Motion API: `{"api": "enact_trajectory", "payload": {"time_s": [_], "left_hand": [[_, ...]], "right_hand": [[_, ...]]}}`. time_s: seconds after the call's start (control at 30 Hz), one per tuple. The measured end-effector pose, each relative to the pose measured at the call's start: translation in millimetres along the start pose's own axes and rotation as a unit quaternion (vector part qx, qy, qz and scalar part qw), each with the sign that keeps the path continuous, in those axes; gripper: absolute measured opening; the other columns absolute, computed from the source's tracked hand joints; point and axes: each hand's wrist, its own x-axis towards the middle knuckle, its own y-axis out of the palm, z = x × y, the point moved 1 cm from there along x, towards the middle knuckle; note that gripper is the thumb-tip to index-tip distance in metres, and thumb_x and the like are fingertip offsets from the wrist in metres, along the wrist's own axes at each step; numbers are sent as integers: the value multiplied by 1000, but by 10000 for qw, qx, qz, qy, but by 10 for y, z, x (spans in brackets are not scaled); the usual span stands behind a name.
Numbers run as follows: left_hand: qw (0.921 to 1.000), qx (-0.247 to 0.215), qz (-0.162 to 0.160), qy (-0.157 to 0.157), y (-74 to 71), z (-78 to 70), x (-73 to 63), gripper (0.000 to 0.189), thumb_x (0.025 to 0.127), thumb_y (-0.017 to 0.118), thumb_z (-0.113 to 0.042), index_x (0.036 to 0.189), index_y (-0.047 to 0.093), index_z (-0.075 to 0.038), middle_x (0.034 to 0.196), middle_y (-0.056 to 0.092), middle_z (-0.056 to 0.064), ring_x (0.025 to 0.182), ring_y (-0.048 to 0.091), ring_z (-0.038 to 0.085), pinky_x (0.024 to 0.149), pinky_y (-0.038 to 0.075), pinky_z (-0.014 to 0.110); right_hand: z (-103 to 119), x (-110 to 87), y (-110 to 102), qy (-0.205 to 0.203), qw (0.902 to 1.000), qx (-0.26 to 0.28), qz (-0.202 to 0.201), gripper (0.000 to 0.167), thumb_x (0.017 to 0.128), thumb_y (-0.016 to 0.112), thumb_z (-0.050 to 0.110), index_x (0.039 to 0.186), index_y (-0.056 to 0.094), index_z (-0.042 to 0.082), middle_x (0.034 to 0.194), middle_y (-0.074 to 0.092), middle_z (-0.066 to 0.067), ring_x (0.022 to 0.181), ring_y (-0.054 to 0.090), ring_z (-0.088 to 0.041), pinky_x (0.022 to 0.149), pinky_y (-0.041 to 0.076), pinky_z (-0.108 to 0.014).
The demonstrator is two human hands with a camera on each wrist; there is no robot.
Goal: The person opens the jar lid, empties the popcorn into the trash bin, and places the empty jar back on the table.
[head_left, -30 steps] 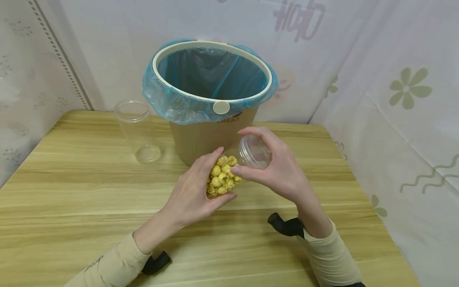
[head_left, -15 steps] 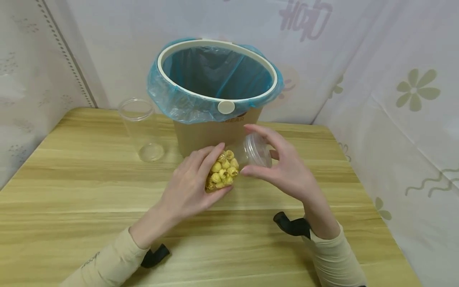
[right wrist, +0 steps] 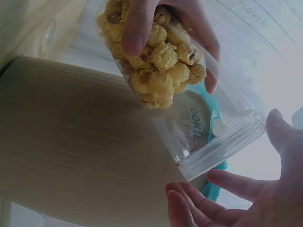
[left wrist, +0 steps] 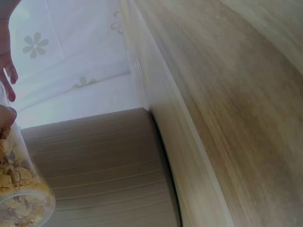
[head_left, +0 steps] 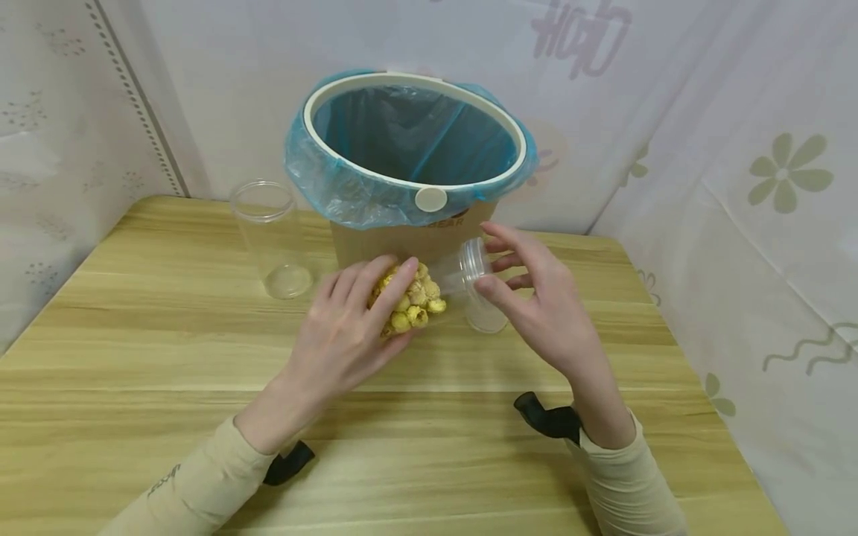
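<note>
My left hand [head_left: 342, 327] grips a clear plastic jar [right wrist: 165, 137] partly filled with yellow popcorn [right wrist: 163, 71]. The jar lies tilted in front of the bin, its lidded end toward my right hand. A clear lid [right wrist: 222, 149] sits on that end. Around the lid, my right hand [head_left: 543, 290] has its fingers spread and loosely bent. In the right wrist view its thumb tip is close to the lid's edge, with fingertips [right wrist: 215, 176] just below; contact is unclear. The left wrist view catches only the jar's base end and a thumb.
A beige bin [head_left: 402, 242] with a blue bag [head_left: 348, 201] folded over its white rim stands behind the hands. An uncapped clear jar [head_left: 264, 238] stands upright left of it on the wooden table [head_left: 167, 350]. Printed cloth walls [head_left: 724, 223] surround the table.
My left hand has tipped the popcorn jar and shifted it slightly left and up. My right fingers have loosened around the lid, and the popcorn has shifted inside. The view has drifted a little.
</note>
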Motion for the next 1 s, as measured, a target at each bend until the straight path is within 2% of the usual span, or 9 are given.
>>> {"api": "enact_trajectory", "payload": {"time_s": [0.13,0.27,0.43,0.53,0.67,0.8,0.9,1.0], "left_hand": [[9999,122,-50,40,-4,6,-6,90,75,89,-38,151,47,-13,134,61,17,111,64,36,85,56,48],[9999,129,-72,87,-13,2,-2,89,75,88,-38,151,47,-14,134,61,16,110,63,36,85,56,48],[9999,12,-80,109,-14,-2,15,87,77,86,-37,151,46,-14,134,61,16,110,63,36,85,57,48],[9997,-241,-20,70,-4,1,20,87,79,85,-37,152,46,-12,133,62,16,109,64,36,84,57,48],[9976,-692,66,2,9,2,19,85,82,82,-39,152,45,-10,133,62,16,107,65,35,85,58,48],[9937,-1099,197,-79,16,1,13,86,82,81,-40,154,44,-9,134,62,16,108,65,34,88,58,47],[9865,-1563,433,-224,13,6,7,91,81,83,-42,156,41,-10,135,61,13,113,64,31,93,58,46],[9755,-2032,745,-396,1,12,0,96,79,85,-43,157,39,-13,137,61,10,121,62,28,99,56,46]], "right_hand": [[8,-1,6,108,9997,-205,49,56,99,67,43,149,53,23,129,66,-5,106,69,-22,87,59,-42],[21,-4,-2,173,9997,-167,47,51,97,72,33,145,57,22,123,67,-6,101,70,-20,85,61,-39],[27,-9,-17,22,10000,2,-71,49,94,75,24,141,62,20,118,68,-7,98,69,-18,82,60,-24],[26,-13,-23,-138,9997,167,-142,50,92,77,19,139,63,18,117,68,-7,98,68,-18,80,58,-17],[14,-21,-43,-475,9978,441,-133,55,87,81,9,139,63,13,121,68,-5,104,65,-17,76,59,-19],[2,-21,-95,-1005,9935,528,63,62,82,83,1,140,62,11,125,66,-3,110,62,-13,75,60,-21],[-2,-19,-146,-1397,9887,475,257,68,78,85,-2,141,61,11,129,65,-3,113,60,-12,76,59,-22],[-1,-22,-190,-1618,9851,364,460,71,76,86,-3,142,61,10,135,63,-4,116,60,-12,80,59,-22]]}}
